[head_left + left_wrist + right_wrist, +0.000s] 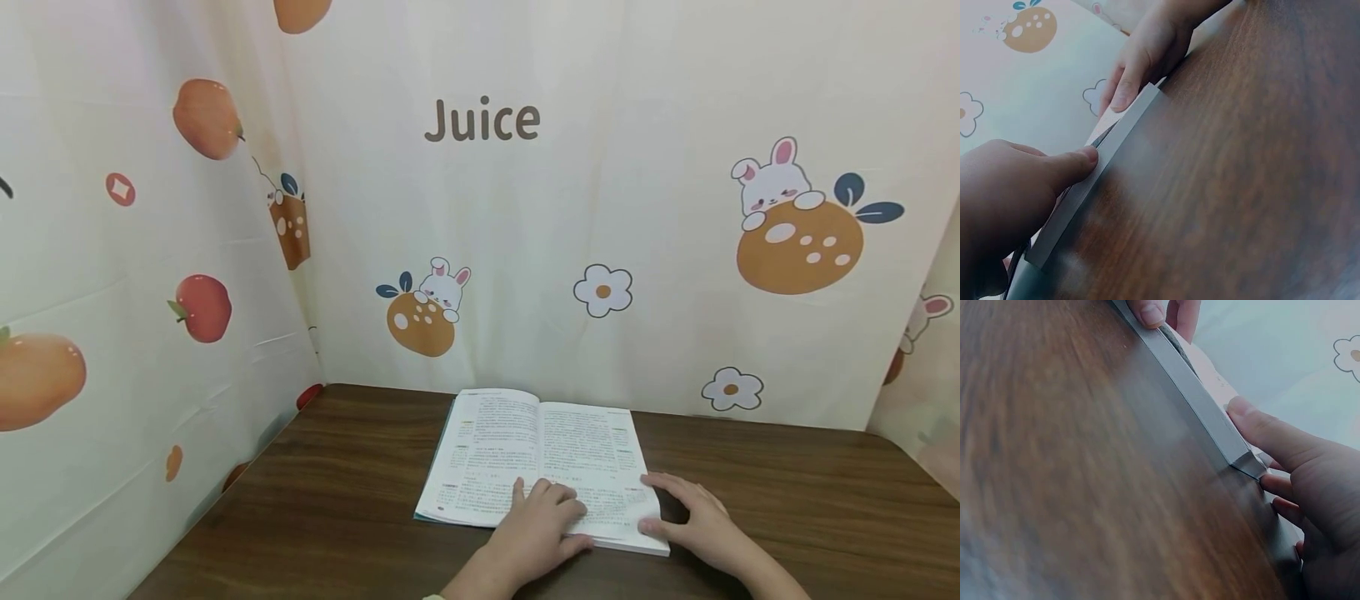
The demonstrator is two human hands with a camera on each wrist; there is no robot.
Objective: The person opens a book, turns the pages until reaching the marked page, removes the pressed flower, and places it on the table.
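Note:
An open book (577, 442) lies on the table, its printed pages facing up and a teal cover edge showing at the left. My left hand (536, 529) rests on the lower middle of the pages. In the left wrist view, that hand's thumb (1075, 165) touches the book's near edge. At the lower right corner, my right hand (701, 521) grips the book's side. Seen from the right wrist, its thumb (1260, 425) lies on the page while the other fingers curl against the side edge. The right-hand page bulges slightly there.
The dark wooden table (315, 483) extends on both sides of the book. A pale curtain (525, 208) with fruit, rabbit and flower prints hangs behind it. Another printed curtain (135, 275) borders the table's left side.

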